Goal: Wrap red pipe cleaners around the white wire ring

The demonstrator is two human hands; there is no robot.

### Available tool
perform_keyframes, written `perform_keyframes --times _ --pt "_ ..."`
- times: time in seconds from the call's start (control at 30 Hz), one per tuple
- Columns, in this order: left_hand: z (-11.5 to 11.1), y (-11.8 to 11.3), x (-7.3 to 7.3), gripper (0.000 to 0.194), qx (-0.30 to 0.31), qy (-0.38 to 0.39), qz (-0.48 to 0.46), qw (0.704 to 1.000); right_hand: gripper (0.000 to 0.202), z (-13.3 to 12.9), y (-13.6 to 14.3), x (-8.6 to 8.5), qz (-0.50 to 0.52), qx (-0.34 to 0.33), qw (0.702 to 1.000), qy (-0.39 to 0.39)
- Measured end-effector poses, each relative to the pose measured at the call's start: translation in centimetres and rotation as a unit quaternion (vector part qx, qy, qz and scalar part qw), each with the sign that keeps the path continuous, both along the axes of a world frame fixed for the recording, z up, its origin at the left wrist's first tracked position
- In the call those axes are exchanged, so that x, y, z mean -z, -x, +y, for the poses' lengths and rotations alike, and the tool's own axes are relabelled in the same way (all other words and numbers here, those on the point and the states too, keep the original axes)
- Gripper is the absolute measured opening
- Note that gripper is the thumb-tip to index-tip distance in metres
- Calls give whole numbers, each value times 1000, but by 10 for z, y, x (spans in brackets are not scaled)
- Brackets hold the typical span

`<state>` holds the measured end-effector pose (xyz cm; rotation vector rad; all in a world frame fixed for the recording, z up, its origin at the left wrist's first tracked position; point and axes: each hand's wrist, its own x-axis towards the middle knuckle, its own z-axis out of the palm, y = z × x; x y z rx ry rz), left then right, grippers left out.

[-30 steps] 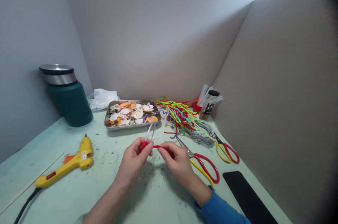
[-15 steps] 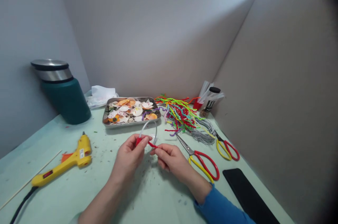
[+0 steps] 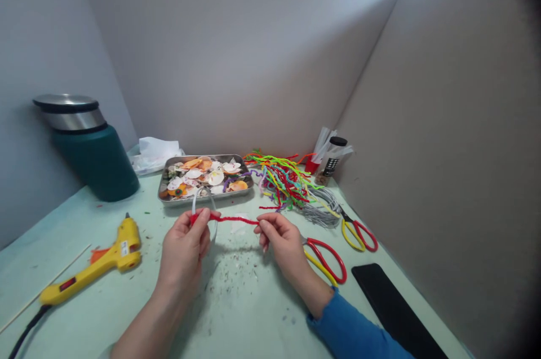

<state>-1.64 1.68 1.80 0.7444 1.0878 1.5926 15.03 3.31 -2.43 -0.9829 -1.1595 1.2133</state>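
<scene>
A clear hoop [image 3: 216,201] stands upright in the pinch of my left hand [image 3: 182,246], with red pipe cleaner wrapped round its lower left part. From there a length of red pipe cleaner [image 3: 239,219] runs almost level to the right. My right hand [image 3: 281,238] pinches its far end between thumb and fingertips. Both hands are above the table, in front of a metal tray [image 3: 207,199] of shells. Scissors with red and yellow handles [image 3: 327,257] lie beside my right hand, their blades mostly hidden behind it.
A yellow glue gun [image 3: 97,266], a thin stick [image 3: 46,287] and a green bottle [image 3: 93,159] are at left. Colourful pipe cleaners [image 3: 283,178], grey wire [image 3: 321,208], a jar [image 3: 331,163], second scissors [image 3: 359,234] and a black flat object [image 3: 395,308] are at right.
My hands have moved apart, my left hand leftward with the hoop and my right hand slightly right. The red pipe cleaner now stretches longer between them. The view has shifted slightly.
</scene>
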Motion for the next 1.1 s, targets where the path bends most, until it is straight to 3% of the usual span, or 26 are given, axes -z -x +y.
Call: perform_keyframes --times 0.23,0.33,0.43,0.5,0.57,0.67,0.77,0.9,1.1 --pt "-2 0 -5 21 7 -9 -42 999 17 2 -1 -3 51 -6 998 28" --pt "-1 1 -7 23 9 -17 -40 999 18 -3 -1 -2 8 -114 990 78" --pt "-1 1 -8 25 39 -9 -33 999 19 -10 1 -2 -71 -269 953 122" --pt "-1 0 -6 26 74 14 -15 997 17 -14 2 -2 -110 -317 936 104" --pt "-2 -2 -4 27 116 40 15 992 16 -16 3 -4 -143 -289 945 54" --pt "-2 -7 0 28 158 64 79 982 15 -16 2 -6 -167 -146 974 -35" --pt "-3 -11 4 26 180 56 129 973 12 -15 1 -11 -171 -37 978 -118" --pt "-5 -14 6 28 233 80 150 958 10 -17 0 -17 -218 -7 952 -216" --pt "-6 -13 7 27 251 82 188 946 12 -19 0 -17 -248 6 933 -259"
